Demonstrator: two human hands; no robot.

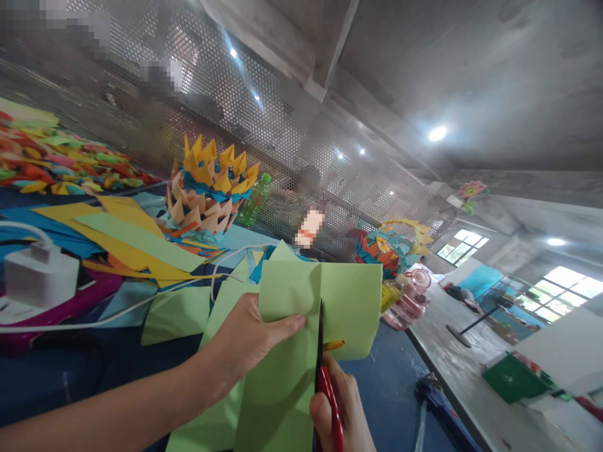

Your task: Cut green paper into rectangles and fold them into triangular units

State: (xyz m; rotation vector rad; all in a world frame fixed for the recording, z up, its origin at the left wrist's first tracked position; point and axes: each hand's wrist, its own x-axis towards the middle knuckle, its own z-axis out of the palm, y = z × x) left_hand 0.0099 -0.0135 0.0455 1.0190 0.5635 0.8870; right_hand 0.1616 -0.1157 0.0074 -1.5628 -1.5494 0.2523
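My left hand (257, 336) pinches a sheet of light green paper (282, 383) with the thumb on top; the fingers beneath are hidden. In my right hand (346, 402) is a pair of scissors (333, 408) with red handles. Their dark blade runs up along a cut in the paper, and a green flap (351, 307) spreads to the right of it. Beside the blade a small yellow-orange tip (333, 345) sticks out; I cannot make out what it belongs to. More green sheets lie under my left forearm.
Behind the paper stand folded-paper pieces (211, 188) and a green bottle (257, 201). To the left are coloured paper strips (136, 238), a white charger (41, 276) with cables, and a heap of paper bits (61, 157). A pink bottle (407, 301) and a blue tool (443, 408) are right.
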